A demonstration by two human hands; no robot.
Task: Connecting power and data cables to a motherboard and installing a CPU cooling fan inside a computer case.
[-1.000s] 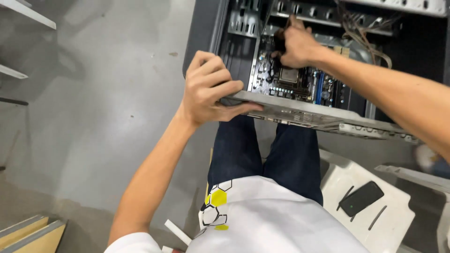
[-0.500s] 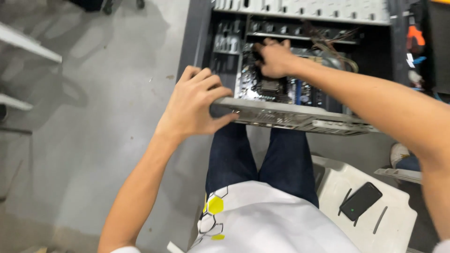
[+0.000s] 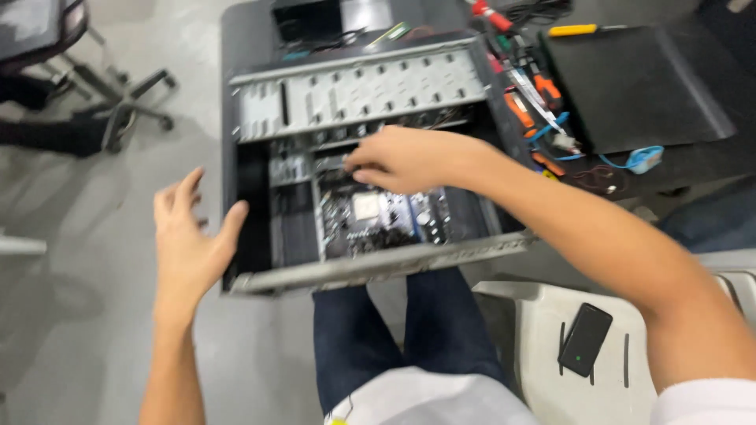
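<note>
Grey concrete floor spreads under a dark table, where an open computer case point(image 3: 358, 157) lies on its side, near edge overhanging the seated person's knees. Their right hand point(image 3: 405, 160) reaches inside above the motherboard point(image 3: 382, 216), fingertips drawn together; whether they pinch anything I cannot tell. Their left hand point(image 3: 189, 236) hovers at the case's left corner, fingers spread, thumb near the rim. That steel box looks heavy and stiff with sharp edges, best gripped by its frame rails; the board inside seems fragile.
</note>
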